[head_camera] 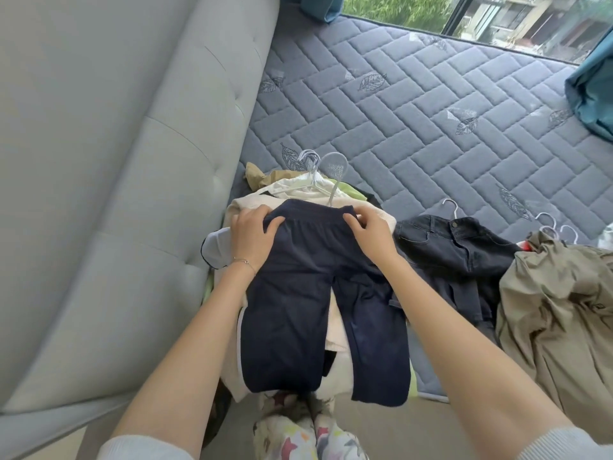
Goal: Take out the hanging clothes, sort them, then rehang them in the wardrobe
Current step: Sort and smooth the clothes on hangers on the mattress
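1. One pair of navy trousers [318, 293] is in the centre of the frame. It lies flat with the waistband at the top, and its two legs run down towards the lower edge.
2. The left hand [252, 237] is on the left end of the waistband. Its fingers curl over the corner and the thumb is on the cloth, so it pinches the trousers.
3. The right hand [371, 234] is on the right end of the waistband. Its fingers are bent with the tips on the band, and it grips the trousers.
4. There is one thin bracelet [243, 262] on the left wrist.
5. The trousers rest on one pile [298, 194] of cream, white and green clothes, centre-left against the headboard [116, 161].
6. At the top of the pile is one clear plastic hanger [333, 167]. Just to its left is a bunch of white wire hooks [308, 157]; I cannot tell how many.
7. One pair of black jeans [457, 247] lies right of centre, just beside the pile. One wire hook shows above its waist.
8. One olive garment [557, 310] lies crumpled at the right edge, overlapping the jeans. At least two wire hooks show above it.
9. All the clothes lie on one quilted blue mattress [431, 111], which fills the upper right.
10. Two teal curtains [593, 94] hang at the top centre and at the right edge, with one window [414, 11] between them.
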Demonstrator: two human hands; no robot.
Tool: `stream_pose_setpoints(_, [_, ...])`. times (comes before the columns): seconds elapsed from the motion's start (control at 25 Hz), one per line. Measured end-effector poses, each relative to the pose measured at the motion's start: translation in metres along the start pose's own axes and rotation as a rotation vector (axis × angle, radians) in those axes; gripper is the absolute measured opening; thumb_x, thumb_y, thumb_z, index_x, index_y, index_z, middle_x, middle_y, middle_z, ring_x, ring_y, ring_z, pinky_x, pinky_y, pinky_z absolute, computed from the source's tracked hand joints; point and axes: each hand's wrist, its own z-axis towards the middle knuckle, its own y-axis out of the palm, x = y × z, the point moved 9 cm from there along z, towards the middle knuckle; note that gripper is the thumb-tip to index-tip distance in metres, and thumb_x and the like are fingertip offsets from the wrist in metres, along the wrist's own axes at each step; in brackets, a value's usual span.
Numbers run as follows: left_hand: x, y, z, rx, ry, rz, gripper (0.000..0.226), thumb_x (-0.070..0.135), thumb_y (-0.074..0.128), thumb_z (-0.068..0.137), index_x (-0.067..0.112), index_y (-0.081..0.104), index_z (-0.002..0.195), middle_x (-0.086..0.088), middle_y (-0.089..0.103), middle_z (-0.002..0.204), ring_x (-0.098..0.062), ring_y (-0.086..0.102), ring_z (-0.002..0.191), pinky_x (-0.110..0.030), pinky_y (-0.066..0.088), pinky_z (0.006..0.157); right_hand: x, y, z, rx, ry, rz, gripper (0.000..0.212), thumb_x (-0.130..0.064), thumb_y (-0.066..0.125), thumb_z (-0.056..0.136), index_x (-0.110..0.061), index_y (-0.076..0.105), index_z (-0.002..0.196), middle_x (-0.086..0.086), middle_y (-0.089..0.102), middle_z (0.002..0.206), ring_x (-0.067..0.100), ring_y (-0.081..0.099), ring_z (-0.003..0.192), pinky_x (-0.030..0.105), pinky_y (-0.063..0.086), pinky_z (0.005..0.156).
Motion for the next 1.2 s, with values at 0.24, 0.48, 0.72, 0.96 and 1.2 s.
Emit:
stream_pose_setpoints(0.24, [0.033,-0.035,-0.014,-0.008,-0.003,0.004,0.021,0.033,0.062,0.091,0.013,0.065,0.087,-0.007,0.066,0.084,-0.028,0.054,0.085,-0.037,0.037,0.076,-0.027,-0.039,-0.038,0.104,0.051,0.002,0.036,-0.043,0.056,0.095,-0.016,0.061,0.118,0.001,0.066,0.11,0.018,0.062,0.097,0.037,0.051,0.087])
stream_pose_setpoints(0.48, [0.004,-0.007,-0.049,-0.061,-0.041,-0.022,0.018,0.027,0.058,0.095,0.011,0.059,0.087,0.004,0.053,0.081,-0.019,0.044,0.084,-0.032,0.033,0.077,0.006,-0.012,-0.053,-0.004,0.109,0.017,0.028,-0.041,0.061,0.092,-0.016,0.059,0.106,-0.001,0.065,0.101,0.018,0.06,0.093,0.034,0.048,0.082])
stream_pose_setpoints(0.72, [-0.043,0.029,-0.065,-0.18,-0.051,0.01,0.015,0.027,0.058,0.094,0.013,0.061,0.089,-0.003,0.062,0.085,-0.024,0.05,0.088,-0.037,0.037,0.081,0.027,0.038,-0.06,-0.218,0.107,0.119,0.031,-0.04,0.049,0.098,-0.023,0.059,0.122,-0.007,0.061,0.115,0.008,0.053,0.109,0.023,0.036,0.09])
stream_pose_setpoints(0.96, [-0.071,0.061,-0.066,-0.254,-0.043,0.016,0.011,0.022,0.058,0.095,0.012,0.062,0.094,-0.005,0.063,0.089,-0.024,0.05,0.09,-0.037,0.039,0.078,0.043,0.085,-0.035,-0.255,0.138,0.082,0.029,-0.033,0.048,0.098,-0.016,0.065,0.114,-0.005,0.065,0.105,0.011,0.058,0.098,0.017,0.039,0.073])
stream_pose_setpoints(1.2, [-0.096,0.064,-0.055,-0.244,-0.106,-0.043,0.015,0.023,0.058,0.094,0.012,0.058,0.082,0.001,0.057,0.077,-0.023,0.048,0.082,-0.041,0.042,0.07,0.041,0.078,-0.021,-0.081,0.201,0.278,0.014,-0.019,0.062,0.09,-0.014,0.075,0.09,-0.005,0.073,0.089,0.006,0.064,0.089,0.021,0.047,0.079])
